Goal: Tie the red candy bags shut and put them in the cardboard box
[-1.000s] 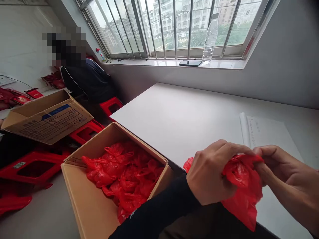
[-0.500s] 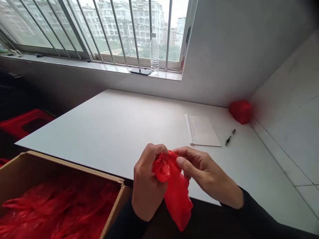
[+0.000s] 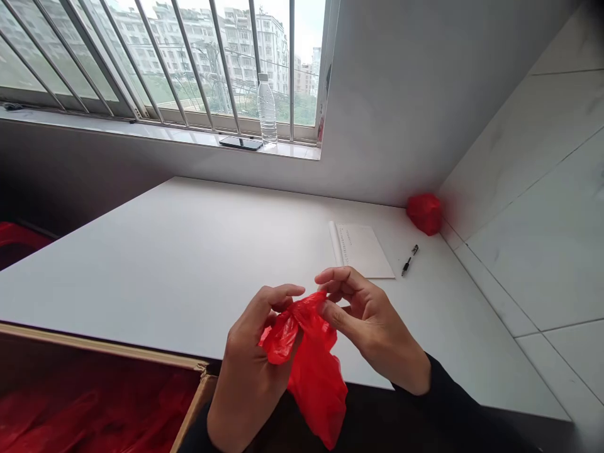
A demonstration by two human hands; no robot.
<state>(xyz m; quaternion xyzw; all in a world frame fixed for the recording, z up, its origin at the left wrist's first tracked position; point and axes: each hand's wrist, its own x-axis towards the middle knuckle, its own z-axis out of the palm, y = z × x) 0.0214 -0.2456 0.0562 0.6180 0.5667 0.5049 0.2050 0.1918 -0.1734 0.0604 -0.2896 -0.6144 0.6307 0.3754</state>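
A thin red plastic bag [image 3: 318, 377] hangs between my hands, over the near edge of the white table. My left hand [image 3: 257, 358] holds its bunched, twisted upper part, with the index finger lifted off the plastic. On the other side my right hand [image 3: 365, 321] pinches the bag's top edge between thumb and fingers. The lower end of the bag dangles freely below both hands. Whatever part of the bag lies inside my left palm is hidden.
A cardboard box [image 3: 193, 402] holding red plastic bags stands at lower left. On the white table [image 3: 189, 264] lie a notepad [image 3: 365, 248], a pen [image 3: 409, 261] and a red bundle [image 3: 425, 212]. A bottle [image 3: 267, 110] and a phone [image 3: 240, 143] rest on the sill.
My view has shifted right. The fingers of my left hand have loosened, and the bag's top is now stretched between both hands, with my right hand still pinching it.
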